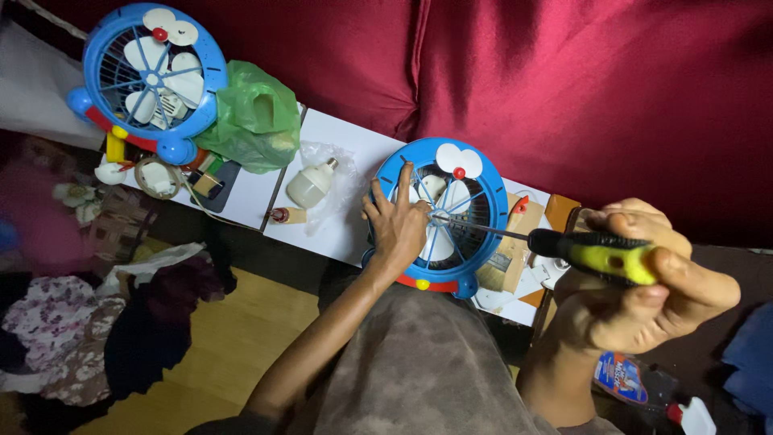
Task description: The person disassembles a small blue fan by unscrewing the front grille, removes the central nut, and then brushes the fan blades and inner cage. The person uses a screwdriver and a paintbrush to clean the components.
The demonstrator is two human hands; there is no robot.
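- Left hand (396, 221) lies open, fingers spread on the blue cartoon fan (441, 216), mid white surface (338, 234).
- Right hand (644, 278) grips a yellow-black screwdriver (564, 246), tip at the fan's hub.
- Second fan (149, 76) stands far left.

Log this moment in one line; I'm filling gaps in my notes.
left hand: on blue fan | right hand: grips screwdriver | tip: at fan hub
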